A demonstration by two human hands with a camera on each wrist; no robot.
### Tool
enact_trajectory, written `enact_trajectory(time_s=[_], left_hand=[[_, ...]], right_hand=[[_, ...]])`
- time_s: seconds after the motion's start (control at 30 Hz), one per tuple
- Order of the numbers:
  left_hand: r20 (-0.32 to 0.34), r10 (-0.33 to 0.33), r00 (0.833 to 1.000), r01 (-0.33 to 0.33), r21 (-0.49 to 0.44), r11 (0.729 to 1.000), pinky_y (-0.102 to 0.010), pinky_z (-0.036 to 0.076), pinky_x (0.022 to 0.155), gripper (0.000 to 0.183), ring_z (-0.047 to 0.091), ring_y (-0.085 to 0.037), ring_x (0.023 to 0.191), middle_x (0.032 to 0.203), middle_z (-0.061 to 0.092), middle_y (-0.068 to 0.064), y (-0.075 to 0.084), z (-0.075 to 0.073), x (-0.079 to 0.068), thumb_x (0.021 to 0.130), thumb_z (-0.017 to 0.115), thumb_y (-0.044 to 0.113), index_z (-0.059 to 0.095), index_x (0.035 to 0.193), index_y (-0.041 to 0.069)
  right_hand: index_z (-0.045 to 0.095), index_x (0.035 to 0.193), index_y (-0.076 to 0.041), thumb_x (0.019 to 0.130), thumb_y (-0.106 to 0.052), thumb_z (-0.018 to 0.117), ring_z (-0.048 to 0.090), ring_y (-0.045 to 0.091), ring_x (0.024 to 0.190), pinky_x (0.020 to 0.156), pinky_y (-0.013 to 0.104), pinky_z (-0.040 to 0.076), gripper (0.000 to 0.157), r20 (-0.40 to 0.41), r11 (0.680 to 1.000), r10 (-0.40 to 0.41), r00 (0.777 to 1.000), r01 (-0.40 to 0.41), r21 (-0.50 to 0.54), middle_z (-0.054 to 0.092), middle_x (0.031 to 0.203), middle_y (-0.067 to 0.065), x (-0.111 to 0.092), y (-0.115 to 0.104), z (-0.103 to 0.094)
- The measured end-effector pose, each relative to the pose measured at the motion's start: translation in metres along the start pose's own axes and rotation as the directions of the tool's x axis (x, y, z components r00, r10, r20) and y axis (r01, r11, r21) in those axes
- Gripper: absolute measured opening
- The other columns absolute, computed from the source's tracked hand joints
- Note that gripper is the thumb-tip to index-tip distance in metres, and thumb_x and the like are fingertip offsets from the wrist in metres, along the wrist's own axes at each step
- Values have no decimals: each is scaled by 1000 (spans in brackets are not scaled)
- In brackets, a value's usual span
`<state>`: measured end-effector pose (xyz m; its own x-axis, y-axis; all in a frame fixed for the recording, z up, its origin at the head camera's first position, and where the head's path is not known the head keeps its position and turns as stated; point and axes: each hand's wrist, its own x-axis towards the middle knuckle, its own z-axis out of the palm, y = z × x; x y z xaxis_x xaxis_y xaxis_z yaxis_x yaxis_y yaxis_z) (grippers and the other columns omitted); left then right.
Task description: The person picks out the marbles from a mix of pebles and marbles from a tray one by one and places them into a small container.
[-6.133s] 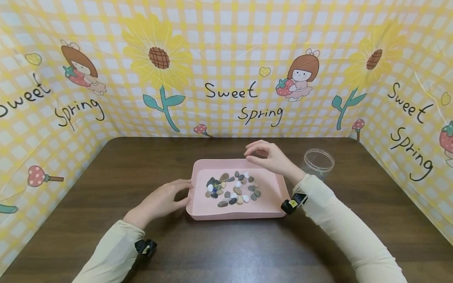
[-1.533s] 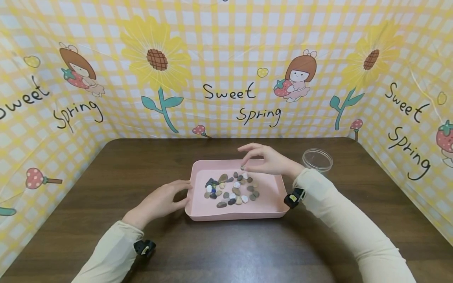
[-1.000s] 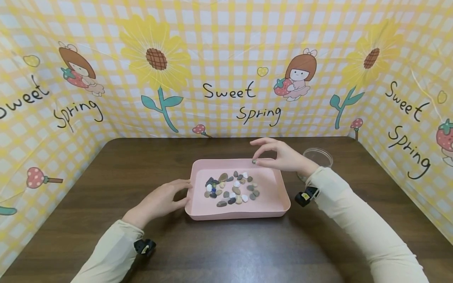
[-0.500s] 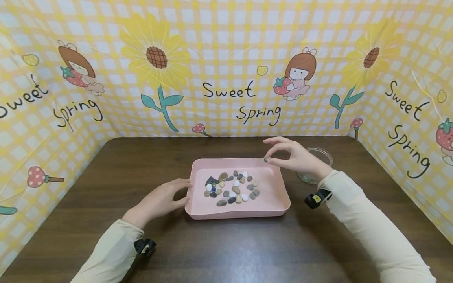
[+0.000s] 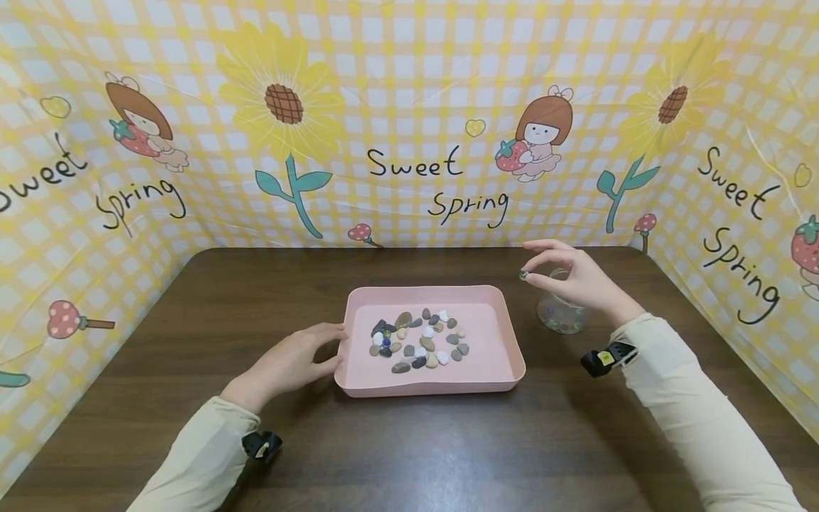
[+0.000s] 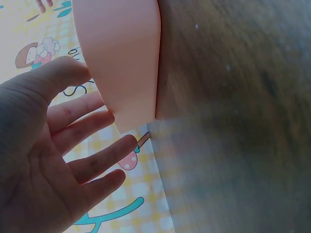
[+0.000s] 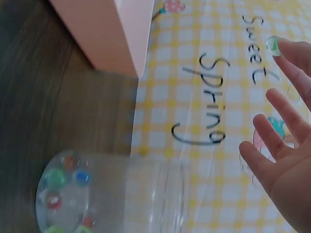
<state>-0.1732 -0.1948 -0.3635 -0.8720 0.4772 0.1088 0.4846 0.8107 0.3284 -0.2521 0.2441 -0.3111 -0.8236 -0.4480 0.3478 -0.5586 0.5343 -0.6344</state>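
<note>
Between thumb and forefinger, my right hand [image 5: 579, 283] pinches a clear glass marble [image 7: 273, 45] with green inside. The hand is held above and beside a clear jar [image 5: 563, 316], partly covering its mouth in the head view. Several coloured marbles lie at the jar's bottom in the right wrist view. A pink tray [image 5: 493, 355] holds several grey, white and brown pebbles [image 5: 427, 344], and a dark blue marble [image 5: 387, 343] sits among those at its left. My left hand [image 5: 288, 366] touches the tray's left wall with fingertips and thumb, its fingers loosely extended.
The brown wooden table [image 5: 422, 455] carries the tray at its middle and the jar to the right. A yellow checked cloth [image 5: 409, 85] with printed flowers and lettering rises behind the table and along both sides.
My right hand took up the marble at the tray and has carried it right, over the tray's edge to the jar. My left hand stays at the tray's left wall.
</note>
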Motion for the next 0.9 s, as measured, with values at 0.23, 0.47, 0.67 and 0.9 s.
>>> enact_trajectory(time_s=[0.23,0.47,0.67,0.9], left_hand=[[0,-4,1000,4,-5,1000,-48,45,99,37,55,-32,119,129,58,-16,-1,0,0,88,62,20,61,120,3],[8,-13,1000,13,-16,1000,-49,44,100,39,55,-33,120,130,57,-17,-1,1,1,88,62,22,60,121,2],[11,-17,1000,17,-19,1000,-49,44,100,39,54,-33,120,130,57,-16,-1,2,1,88,62,22,60,121,3],[5,-14,1000,14,-20,1000,-49,44,100,39,54,-32,120,130,57,-16,-2,2,0,88,62,22,60,122,3]], right_hand=[[69,98,-8,87,-13,65,42,-12,116,90,10,43,13,-73,999,41,997,-42,-4,50,135,12,-10,16,-8],[69,99,-4,85,-10,67,45,-14,111,92,6,37,16,-152,998,62,986,-65,-9,53,129,-7,-19,32,-11],[68,98,0,84,-10,67,46,-9,114,94,0,34,17,-204,994,107,973,-106,18,51,121,-19,-23,45,-13],[67,102,1,86,-14,66,43,36,127,109,34,37,22,-194,986,157,968,-164,-19,50,130,7,-27,51,-16]])
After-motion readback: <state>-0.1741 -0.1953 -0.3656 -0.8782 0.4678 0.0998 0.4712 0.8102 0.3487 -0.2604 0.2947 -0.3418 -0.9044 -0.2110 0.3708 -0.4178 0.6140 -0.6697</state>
